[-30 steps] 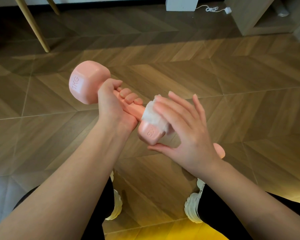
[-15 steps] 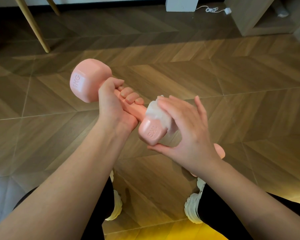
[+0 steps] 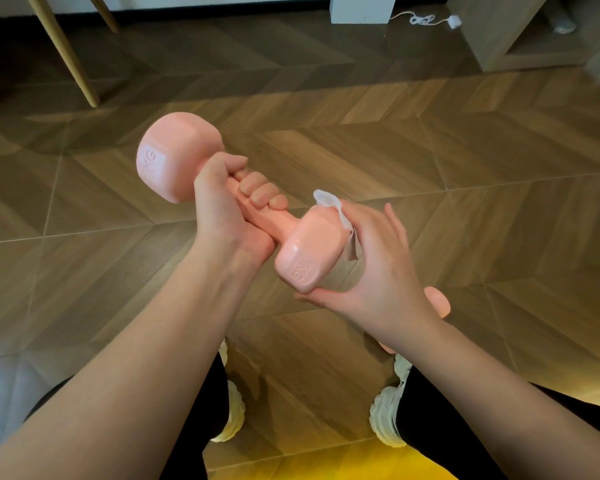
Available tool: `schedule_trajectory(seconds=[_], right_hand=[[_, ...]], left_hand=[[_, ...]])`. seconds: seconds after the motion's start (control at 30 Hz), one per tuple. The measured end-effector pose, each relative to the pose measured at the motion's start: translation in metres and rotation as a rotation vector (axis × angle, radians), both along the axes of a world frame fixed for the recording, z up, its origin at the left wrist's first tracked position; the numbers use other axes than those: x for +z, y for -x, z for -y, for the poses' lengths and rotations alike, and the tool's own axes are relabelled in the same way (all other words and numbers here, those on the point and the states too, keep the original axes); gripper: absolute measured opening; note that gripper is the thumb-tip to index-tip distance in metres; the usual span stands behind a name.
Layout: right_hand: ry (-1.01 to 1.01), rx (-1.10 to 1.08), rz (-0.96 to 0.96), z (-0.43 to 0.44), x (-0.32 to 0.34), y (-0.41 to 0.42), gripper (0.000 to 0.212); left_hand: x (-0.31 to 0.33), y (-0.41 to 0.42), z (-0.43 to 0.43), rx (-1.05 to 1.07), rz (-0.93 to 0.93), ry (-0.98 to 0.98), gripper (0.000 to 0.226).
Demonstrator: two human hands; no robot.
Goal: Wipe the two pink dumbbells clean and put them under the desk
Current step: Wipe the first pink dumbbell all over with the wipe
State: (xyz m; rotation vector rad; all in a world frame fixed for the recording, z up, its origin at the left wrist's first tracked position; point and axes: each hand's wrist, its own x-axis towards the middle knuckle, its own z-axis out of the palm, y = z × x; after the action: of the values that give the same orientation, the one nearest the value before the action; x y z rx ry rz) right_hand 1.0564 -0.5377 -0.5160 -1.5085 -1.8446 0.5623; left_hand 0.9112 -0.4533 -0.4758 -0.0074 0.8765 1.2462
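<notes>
My left hand [image 3: 222, 216] grips the handle of a pink dumbbell [image 3: 174, 157] held above the floor, one head up to the left, the other head [image 3: 309, 251] low and toward me. My right hand [image 3: 371, 268] cups that near head from the right and below, pressing a white wipe [image 3: 329, 202] against its far side. The wipe's edge sticks out above the head. A second pink dumbbell [image 3: 437, 299] lies on the floor behind my right wrist, mostly hidden.
Wooden herringbone floor [image 3: 465, 168] spreads all around. Light wooden legs [image 3: 66, 53] stand at the back left, a white post [image 3: 362, 8] with a cable [image 3: 426, 19] at the back centre, a wooden cabinet [image 3: 506, 36] at the back right. My white shoes [image 3: 385, 420] are below.
My right hand slid the wipe from the top of the near head around to its right side, uncovering the head's top and end face. The dumbbell tilted slightly.
</notes>
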Motion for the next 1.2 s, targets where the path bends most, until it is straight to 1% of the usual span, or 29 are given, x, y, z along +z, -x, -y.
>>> schedule_trajectory(seconds=[0.1, 0.13, 0.27, 0.33, 0.4, 0.47, 0.53, 0.6, 0.67, 0.73, 0.8, 0.87, 0.93, 1.0, 1.07, 1.17, 1.2], right_hand=[[-0.180, 0.035, 0.044, 0.002, 0.000, -0.003, 0.085], [-0.207, 0.041, 0.045, 0.001, 0.001, -0.004, 0.082], [-0.147, 0.050, -0.031, 0.000, 0.003, -0.004, 0.088], [-0.133, 0.035, -0.088, 0.002, 0.004, -0.002, 0.088], [-0.160, 0.028, -0.111, 0.003, 0.003, 0.000, 0.086], [-0.238, 0.030, -0.026, 0.001, 0.001, -0.002, 0.084], [-0.338, 0.038, 0.140, -0.003, -0.003, -0.005, 0.080], [-0.390, 0.071, 0.271, -0.004, -0.006, -0.006, 0.076], [-0.354, 0.092, 0.331, -0.001, -0.009, -0.004, 0.081], [-0.257, 0.061, 0.327, -0.001, -0.013, -0.002, 0.088], [-0.125, 0.016, 0.261, -0.002, -0.016, -0.002, 0.092], [-0.043, 0.044, 0.169, -0.001, -0.014, -0.003, 0.094], [-0.055, 0.142, 0.117, 0.002, -0.009, -0.003, 0.095], [-0.117, 0.203, 0.082, 0.004, -0.004, -0.001, 0.092], [-0.104, 0.177, 0.031, 0.002, -0.001, 0.001, 0.088], [0.087, 0.072, -0.065, 0.001, 0.000, 0.004, 0.095], [0.115, 0.051, -0.075, 0.001, 0.000, 0.005, 0.096]], left_hand=[[0.001, -0.002, 0.001, 0.009, 0.046, -0.030, 0.033], [0.001, -0.002, 0.002, 0.019, 0.057, -0.045, 0.033], [0.001, -0.003, 0.003, 0.034, 0.052, -0.093, 0.032], [0.001, -0.005, 0.004, 0.037, 0.021, -0.086, 0.027], [0.000, -0.007, 0.003, 0.038, -0.011, -0.056, 0.023], [-0.001, -0.008, 0.002, 0.012, -0.031, -0.016, 0.022], [-0.003, -0.009, 0.001, -0.040, -0.074, 0.023, 0.024], [-0.005, -0.010, 0.002, -0.071, -0.089, 0.069, 0.022], [-0.009, -0.010, 0.002, -0.051, -0.064, 0.125, 0.026], [-0.013, -0.009, 0.002, -0.017, -0.063, 0.146, 0.030], [-0.014, -0.008, 0.002, -0.004, -0.083, 0.132, 0.032], [-0.012, -0.009, 0.002, -0.003, -0.096, 0.105, 0.033], [-0.009, -0.009, 0.001, 0.003, -0.098, 0.091, 0.033], [-0.008, -0.008, 0.001, 0.010, -0.086, 0.095, 0.032], [-0.010, -0.007, 0.001, 0.015, -0.080, 0.102, 0.034], [-0.011, -0.008, 0.001, 0.013, -0.093, 0.109, 0.034], [-0.011, -0.008, 0.002, 0.011, -0.097, 0.106, 0.034]])
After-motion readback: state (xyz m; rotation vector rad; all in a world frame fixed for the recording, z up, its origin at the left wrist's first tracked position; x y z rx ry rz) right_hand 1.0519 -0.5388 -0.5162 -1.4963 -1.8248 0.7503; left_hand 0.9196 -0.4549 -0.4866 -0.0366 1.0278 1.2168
